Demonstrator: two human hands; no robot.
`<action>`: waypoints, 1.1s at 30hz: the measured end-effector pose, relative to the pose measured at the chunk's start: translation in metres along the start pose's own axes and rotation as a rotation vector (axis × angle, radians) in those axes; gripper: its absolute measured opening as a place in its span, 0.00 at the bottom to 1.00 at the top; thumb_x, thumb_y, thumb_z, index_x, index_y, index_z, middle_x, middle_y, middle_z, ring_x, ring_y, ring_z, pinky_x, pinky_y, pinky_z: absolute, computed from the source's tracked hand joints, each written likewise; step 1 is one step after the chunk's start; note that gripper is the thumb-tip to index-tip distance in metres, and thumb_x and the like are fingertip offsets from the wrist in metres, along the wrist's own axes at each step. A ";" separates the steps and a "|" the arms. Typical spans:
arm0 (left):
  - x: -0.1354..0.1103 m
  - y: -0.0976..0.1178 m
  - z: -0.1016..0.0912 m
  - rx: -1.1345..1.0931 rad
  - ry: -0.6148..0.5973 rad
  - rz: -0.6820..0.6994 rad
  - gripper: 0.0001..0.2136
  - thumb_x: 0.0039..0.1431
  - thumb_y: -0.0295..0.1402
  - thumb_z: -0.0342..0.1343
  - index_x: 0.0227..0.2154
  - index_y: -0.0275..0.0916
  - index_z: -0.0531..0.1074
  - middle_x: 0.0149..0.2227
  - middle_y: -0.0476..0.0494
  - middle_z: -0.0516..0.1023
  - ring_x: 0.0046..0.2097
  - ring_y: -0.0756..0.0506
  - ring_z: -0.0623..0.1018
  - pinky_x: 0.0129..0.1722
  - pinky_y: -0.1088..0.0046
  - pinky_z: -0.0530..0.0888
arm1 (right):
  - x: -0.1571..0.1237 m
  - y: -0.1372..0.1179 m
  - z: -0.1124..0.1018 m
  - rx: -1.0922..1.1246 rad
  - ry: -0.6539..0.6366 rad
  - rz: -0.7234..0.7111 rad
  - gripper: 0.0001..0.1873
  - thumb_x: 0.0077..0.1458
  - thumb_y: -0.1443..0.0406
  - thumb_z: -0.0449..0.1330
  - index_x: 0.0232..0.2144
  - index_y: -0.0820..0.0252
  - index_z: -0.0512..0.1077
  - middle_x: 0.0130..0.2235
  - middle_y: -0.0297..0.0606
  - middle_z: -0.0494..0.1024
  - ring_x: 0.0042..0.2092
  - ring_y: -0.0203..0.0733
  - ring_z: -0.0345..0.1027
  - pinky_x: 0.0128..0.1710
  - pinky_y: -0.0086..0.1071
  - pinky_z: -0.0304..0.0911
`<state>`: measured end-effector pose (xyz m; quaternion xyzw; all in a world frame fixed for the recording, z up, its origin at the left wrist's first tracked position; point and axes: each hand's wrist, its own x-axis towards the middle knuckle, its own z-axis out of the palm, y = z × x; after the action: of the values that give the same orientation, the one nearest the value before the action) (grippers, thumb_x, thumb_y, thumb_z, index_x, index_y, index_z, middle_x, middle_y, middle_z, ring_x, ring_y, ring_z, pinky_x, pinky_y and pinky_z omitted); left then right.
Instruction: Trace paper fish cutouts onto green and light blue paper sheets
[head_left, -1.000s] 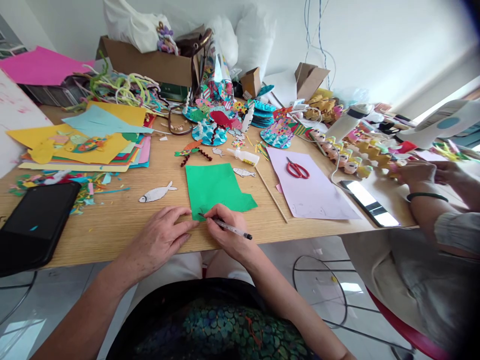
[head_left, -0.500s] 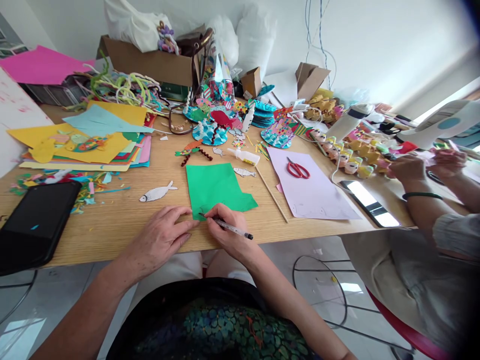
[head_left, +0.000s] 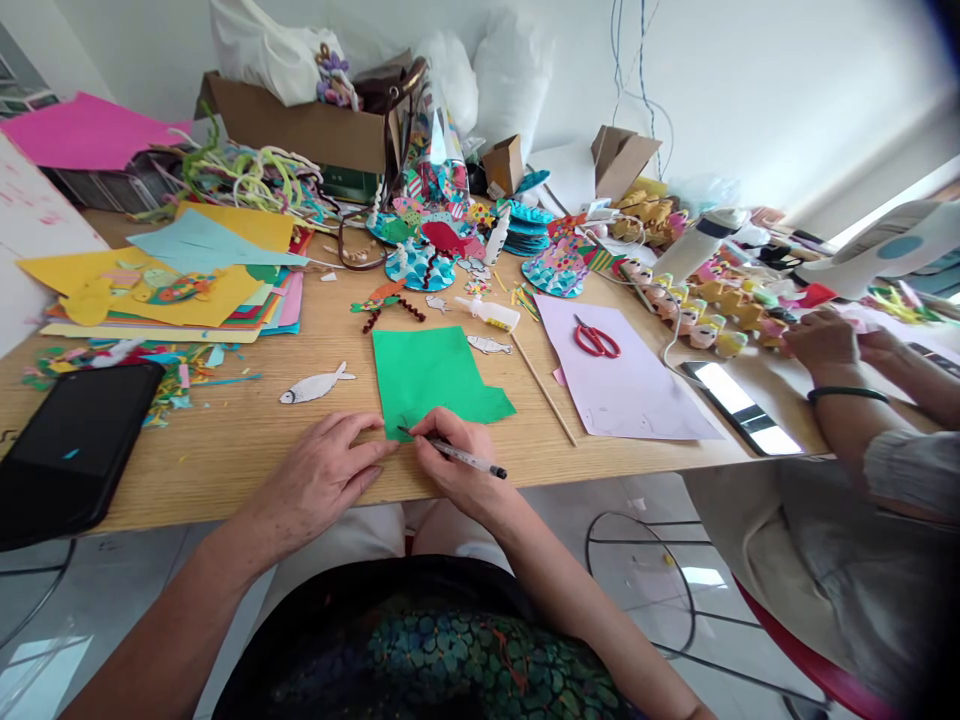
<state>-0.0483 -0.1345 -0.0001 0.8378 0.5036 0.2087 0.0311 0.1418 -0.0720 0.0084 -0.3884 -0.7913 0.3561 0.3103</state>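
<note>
At the near edge of the light wooden table (head_left: 217,470), the person's left hand (head_left: 330,462) lies open, palm down, with its fingertips at the near left corner of a bright green sheet of paper (head_left: 427,365). The right hand (head_left: 459,450) is closed around a slim clear pen with black end (head_left: 472,461), and the pen's tip is on this same corner of the green sheet, where some thin dark lines are seen. To the left there is a white paper fish with drawn scales (head_left: 315,385), and farther left a large black phone (head_left: 75,440). On the right, a thin wooden stick (head_left: 545,390) lies between the green sheet and a pale lilac sheet (head_left: 637,395), which carries red-handled scissors (head_left: 597,340). Just beyond the green sheet, a white glue bottle (head_left: 493,315) lies on its side. At the far side stands a long brown cardboard box (head_left: 292,128).
</note>
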 end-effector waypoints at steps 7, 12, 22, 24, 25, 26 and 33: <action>0.000 0.000 0.000 -0.003 -0.002 -0.025 0.14 0.64 0.32 0.44 0.47 0.45 0.72 0.48 0.41 0.68 0.49 0.42 0.67 0.48 0.59 0.68 | 0.001 -0.003 -0.001 0.019 0.003 0.020 0.06 0.48 0.68 0.52 0.27 0.59 0.68 0.21 0.28 0.68 0.22 0.30 0.57 0.23 0.24 0.51; 0.000 0.000 0.000 -0.007 0.015 -0.010 0.14 0.64 0.33 0.44 0.45 0.43 0.72 0.48 0.40 0.68 0.49 0.42 0.68 0.48 0.59 0.69 | -0.008 -0.004 -0.010 0.188 0.133 0.085 0.05 0.50 0.64 0.52 0.27 0.58 0.67 0.20 0.28 0.65 0.22 0.31 0.56 0.23 0.25 0.52; -0.002 -0.003 0.001 0.014 0.043 0.012 0.14 0.64 0.34 0.43 0.46 0.43 0.71 0.47 0.41 0.70 0.48 0.43 0.70 0.47 0.63 0.70 | -0.027 0.015 -0.050 0.144 0.268 0.121 0.04 0.50 0.65 0.53 0.30 0.58 0.67 0.23 0.29 0.68 0.24 0.32 0.59 0.25 0.27 0.52; -0.004 -0.005 0.000 0.009 0.047 0.027 0.13 0.64 0.34 0.44 0.47 0.43 0.70 0.48 0.41 0.69 0.48 0.44 0.71 0.47 0.65 0.70 | -0.028 0.016 -0.055 0.111 0.253 0.141 0.05 0.49 0.65 0.53 0.30 0.58 0.67 0.23 0.29 0.69 0.24 0.32 0.59 0.25 0.27 0.52; -0.004 -0.007 -0.001 0.008 0.050 0.032 0.13 0.64 0.34 0.44 0.48 0.44 0.69 0.48 0.42 0.69 0.47 0.44 0.71 0.47 0.67 0.70 | -0.028 0.016 -0.057 0.095 0.244 0.151 0.05 0.49 0.65 0.53 0.30 0.58 0.67 0.23 0.29 0.70 0.23 0.32 0.59 0.25 0.27 0.52; -0.005 -0.008 -0.003 0.009 0.054 0.037 0.14 0.64 0.35 0.44 0.48 0.44 0.69 0.48 0.42 0.69 0.47 0.45 0.72 0.47 0.67 0.71 | -0.027 0.016 -0.059 0.082 0.236 0.158 0.05 0.49 0.65 0.53 0.30 0.59 0.67 0.22 0.29 0.70 0.23 0.32 0.59 0.25 0.27 0.52; 0.014 0.012 -0.003 0.029 0.078 0.094 0.13 0.64 0.34 0.43 0.46 0.44 0.70 0.47 0.44 0.72 0.47 0.44 0.72 0.48 0.66 0.70 | -0.018 0.026 -0.065 0.111 0.192 0.168 0.04 0.49 0.67 0.52 0.29 0.59 0.67 0.23 0.29 0.70 0.25 0.32 0.61 0.26 0.26 0.54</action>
<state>-0.0337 -0.1290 0.0101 0.8521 0.4674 0.2353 -0.0106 0.2114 -0.0545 0.0198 -0.4677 -0.7017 0.3853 0.3747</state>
